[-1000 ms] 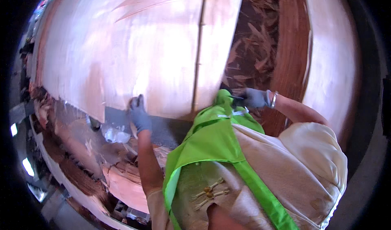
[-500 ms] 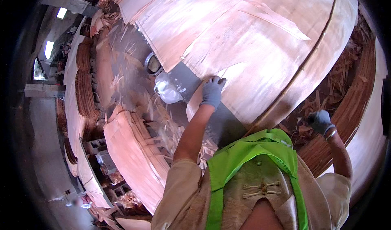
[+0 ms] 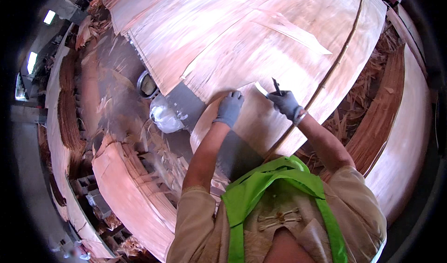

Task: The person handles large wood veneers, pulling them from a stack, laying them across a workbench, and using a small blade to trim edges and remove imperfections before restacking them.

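Observation:
A broad sheet of pale wood veneer (image 3: pixel 223 39) lies in front of me, with a smaller veneer piece (image 3: pixel 247 118) at its near left edge. My left hand (image 3: pixel 230 108), in a grey glove, rests on that smaller piece, its fingers together and laid flat. My right hand (image 3: pixel 286 105), also gloved, is closed above the veneer, just right of my left. From it stick out a pale flat blade (image 3: pixel 261 90) and a dark slim part (image 3: pixel 276 85) of a knife-like tool. The palm hides the rest of this tool.
A thin pole (image 3: pixel 340 60) runs along the veneer's right side. Veneer stacks stand at the right (image 3: pixel 379 109) and lower left (image 3: pixel 125 179). A white plastic bag (image 3: pixel 165 116) and a round metal container (image 3: pixel 147 84) sit left of the sheet, among scattered veneer scraps (image 3: pixel 163 156).
My right hand has come in from the far right to over the veneer, and the tool now shows in it. My left hand stays on the veneer piece. The whole view has shifted slightly.

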`<act>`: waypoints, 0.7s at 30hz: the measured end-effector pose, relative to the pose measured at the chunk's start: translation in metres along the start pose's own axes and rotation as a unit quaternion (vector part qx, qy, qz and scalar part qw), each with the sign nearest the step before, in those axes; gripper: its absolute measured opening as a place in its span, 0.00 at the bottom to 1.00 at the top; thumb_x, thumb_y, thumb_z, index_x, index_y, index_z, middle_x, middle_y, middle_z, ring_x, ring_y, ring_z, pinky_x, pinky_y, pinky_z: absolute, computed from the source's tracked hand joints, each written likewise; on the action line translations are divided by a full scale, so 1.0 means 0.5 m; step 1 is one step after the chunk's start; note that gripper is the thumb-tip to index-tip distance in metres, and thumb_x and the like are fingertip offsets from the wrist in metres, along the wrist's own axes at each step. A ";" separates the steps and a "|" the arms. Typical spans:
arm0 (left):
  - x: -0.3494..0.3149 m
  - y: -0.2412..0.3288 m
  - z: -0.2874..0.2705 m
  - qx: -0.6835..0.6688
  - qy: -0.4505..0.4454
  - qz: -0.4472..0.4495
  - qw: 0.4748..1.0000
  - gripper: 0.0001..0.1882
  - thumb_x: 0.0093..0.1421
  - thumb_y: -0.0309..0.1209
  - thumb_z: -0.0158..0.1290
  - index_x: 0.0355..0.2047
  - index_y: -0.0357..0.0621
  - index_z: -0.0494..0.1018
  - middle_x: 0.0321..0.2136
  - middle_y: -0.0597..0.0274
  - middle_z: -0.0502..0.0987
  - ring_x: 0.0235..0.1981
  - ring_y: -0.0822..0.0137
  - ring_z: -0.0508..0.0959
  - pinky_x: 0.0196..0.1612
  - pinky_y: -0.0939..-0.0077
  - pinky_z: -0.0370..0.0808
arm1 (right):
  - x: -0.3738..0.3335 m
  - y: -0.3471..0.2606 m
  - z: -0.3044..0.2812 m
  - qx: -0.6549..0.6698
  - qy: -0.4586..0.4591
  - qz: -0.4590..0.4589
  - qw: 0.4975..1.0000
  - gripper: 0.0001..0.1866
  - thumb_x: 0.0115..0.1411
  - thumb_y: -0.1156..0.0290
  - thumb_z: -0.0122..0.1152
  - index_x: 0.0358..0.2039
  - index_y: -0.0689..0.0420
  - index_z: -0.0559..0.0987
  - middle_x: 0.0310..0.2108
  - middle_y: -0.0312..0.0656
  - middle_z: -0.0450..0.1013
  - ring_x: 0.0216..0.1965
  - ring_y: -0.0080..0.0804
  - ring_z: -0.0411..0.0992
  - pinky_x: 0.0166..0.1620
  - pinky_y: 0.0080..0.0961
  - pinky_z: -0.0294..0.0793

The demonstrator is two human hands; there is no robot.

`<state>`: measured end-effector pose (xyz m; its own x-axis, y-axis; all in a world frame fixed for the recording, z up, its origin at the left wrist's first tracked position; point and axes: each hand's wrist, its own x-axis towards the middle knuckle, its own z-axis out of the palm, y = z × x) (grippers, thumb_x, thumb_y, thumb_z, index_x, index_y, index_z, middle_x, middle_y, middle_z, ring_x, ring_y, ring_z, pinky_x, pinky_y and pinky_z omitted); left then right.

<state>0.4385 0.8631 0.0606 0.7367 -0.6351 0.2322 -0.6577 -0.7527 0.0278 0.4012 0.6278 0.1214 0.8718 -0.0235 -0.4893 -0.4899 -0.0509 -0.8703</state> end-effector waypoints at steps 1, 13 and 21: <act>0.008 0.000 0.004 -0.004 0.004 0.002 1.000 0.09 0.52 0.26 0.47 0.35 0.46 0.70 0.31 0.60 0.70 0.33 0.60 0.74 0.31 0.66 0.75 | 0.025 0.002 0.019 0.007 0.022 0.007 1.000 0.10 0.55 0.63 0.63 0.27 0.58 0.81 0.13 0.32 0.66 0.11 0.18 0.60 0.14 0.18 0.55; 0.058 0.029 0.019 -0.006 -0.048 -0.042 0.998 0.23 0.58 0.30 0.44 0.55 0.50 0.64 0.57 0.60 0.63 0.43 0.58 0.72 0.38 0.61 0.71 | 0.135 0.029 0.072 -0.101 0.038 0.088 0.990 0.16 0.54 0.62 0.63 0.23 0.65 0.79 0.17 0.37 0.72 0.17 0.22 0.66 0.20 0.24 0.64; 0.053 0.037 0.020 0.033 -0.094 -0.017 0.995 0.22 0.60 0.33 0.41 0.54 0.74 0.66 0.60 0.58 0.57 0.52 0.55 0.67 0.45 0.59 0.67 | 0.055 0.118 0.005 -0.037 0.014 0.114 0.993 0.11 0.54 0.63 0.61 0.25 0.58 0.80 0.17 0.34 0.71 0.15 0.23 0.66 0.17 0.21 0.63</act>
<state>0.4475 0.8307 0.0574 0.7785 -0.6260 0.0466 -0.6251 -0.7798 -0.0335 0.3962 0.6268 0.0563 0.7392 -0.0714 -0.6697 -0.6731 -0.1142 -0.7307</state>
